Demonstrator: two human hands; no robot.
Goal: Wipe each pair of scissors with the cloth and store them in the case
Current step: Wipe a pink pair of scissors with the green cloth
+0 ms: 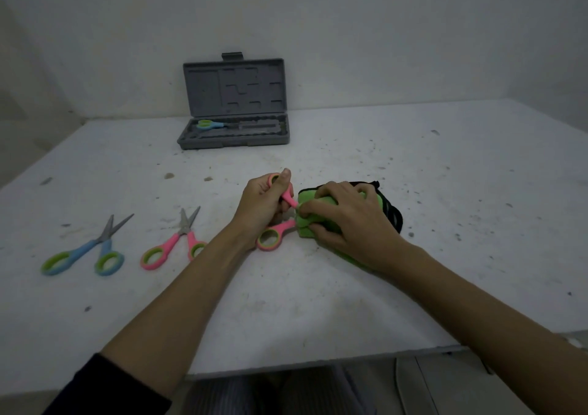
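My left hand [262, 206] grips the upper handle of a pink pair of scissors [270, 238], thumb through the loop. Its blades are hidden inside a green cloth [307, 196] with a black edge, which my right hand [345, 220] squeezes around them. The lower pink loop rests on the table. Two more pairs lie partly open at the left: a blue pair [84, 252] and a pink pair [173, 244]. At the back stands the grey case [234, 136] with its lid up. One blue pair [210, 124] lies in its tray.
The white table [318, 303] is speckled with dirt. Its front edge runs close to my lap, and a wall stands just behind the case. The table's right edge lies at the far right.
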